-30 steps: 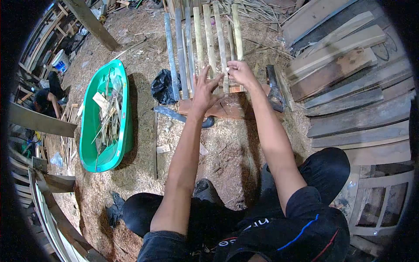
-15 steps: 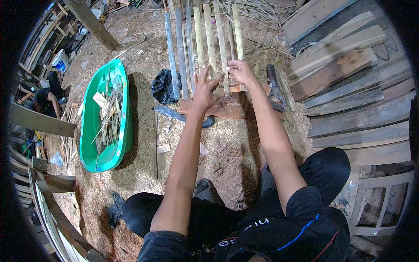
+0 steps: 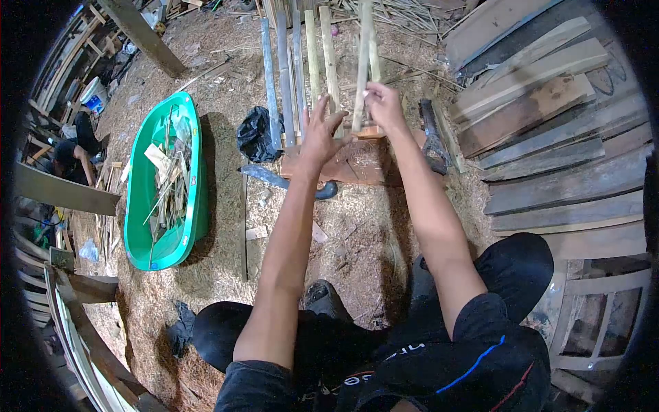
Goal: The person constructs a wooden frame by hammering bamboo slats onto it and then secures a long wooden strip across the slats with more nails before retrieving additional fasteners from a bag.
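My right hand (image 3: 386,108) has its fingers closed at the edge of a pale wooden slat (image 3: 362,69), which is slightly blurred and leans to the right. The slat's lower end is just above a reddish-brown wooden block (image 3: 343,167). My left hand (image 3: 321,134) is over the block with fingers spread, holding nothing. Beyond it, several slats stand in a row, among them a bluish-grey slat (image 3: 270,82) and a yellowish slat (image 3: 331,62). A machete (image 3: 264,177) with a dark curved handle lies in front of the block. To the right rests a dark axe-like tool (image 3: 434,144).
A green plastic tub (image 3: 199,206) with wood scraps stands on the left. Near the row is a black plastic bag (image 3: 254,134). Boards (image 3: 535,113) line the right side. Wood shavings cover the ground. Another person (image 3: 72,154) crouches at far left beside a wooden post (image 3: 144,38).
The slat at my right hand has swung its top to the right, across the slat beside it. My right hand has shifted slightly right and up; my left hand stays nearly in place.
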Demonstrator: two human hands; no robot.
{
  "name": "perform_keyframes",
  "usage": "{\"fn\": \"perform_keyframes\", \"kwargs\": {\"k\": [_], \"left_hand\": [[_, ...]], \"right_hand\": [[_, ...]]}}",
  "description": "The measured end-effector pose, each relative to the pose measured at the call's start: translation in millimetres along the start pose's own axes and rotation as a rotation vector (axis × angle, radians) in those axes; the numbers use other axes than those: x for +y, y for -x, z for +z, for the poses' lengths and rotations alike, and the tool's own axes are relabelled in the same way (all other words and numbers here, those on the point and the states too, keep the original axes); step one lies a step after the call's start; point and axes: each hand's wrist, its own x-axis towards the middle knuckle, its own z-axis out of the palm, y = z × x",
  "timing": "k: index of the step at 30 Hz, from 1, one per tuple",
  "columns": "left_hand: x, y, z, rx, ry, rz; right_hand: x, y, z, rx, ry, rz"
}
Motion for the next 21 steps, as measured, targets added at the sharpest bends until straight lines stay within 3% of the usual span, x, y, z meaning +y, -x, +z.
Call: {"fn": "perform_keyframes", "kwargs": {"k": [3, 6, 8, 10, 14, 15, 17, 20, 21], "left_hand": [[-1.2, -8.5, 9.6, -0.003, -0.177, -0.009], [-5.7, -16.4, 21.4, -0.008, -0.187, -0.109], [-17.8, -23.8, 31.2, -0.016, -0.200, -0.112], [-14.5, -30.2, 24.6, -0.119, -0.258, -0.129], [-14.1, -20.1, 30.4, -0.030, -0.154, -0.101], [-18.6, -14.3, 29.6, 0.091, -0.101, -0.114], [-38.5, -2.5, 26.3, 0.337, 0.004, -0.131], [-82.0, 2.5, 32.9, 0.719, 0.202, -0.545], [-118.1, 3.2, 47.0, 0.743, 0.473, -0.719]], "right_hand": [[-23.2, 0.1, -17.0, 0.097, -0.097, -0.032], [10.7, -3.4, -26.2, 0.190, 0.050, -0.205], [-12.7, 24.2, -23.5, 0.186, -0.082, 0.072], [10.7, 34.3, -20.7, 0.241, -0.140, 0.117], [76.8, 42.6, -25.4, 0.357, -0.093, 0.206], [116.1, 32.6, -30.1, 0.380, -0.096, 0.187], [97.5, 27.8, -23.0, 0.447, -0.085, 0.281], [83.9, 18.0, -13.7, 0.373, 0.017, 0.219], [72.3, 16.2, -9.9, 0.411, 0.021, 0.262]]}}
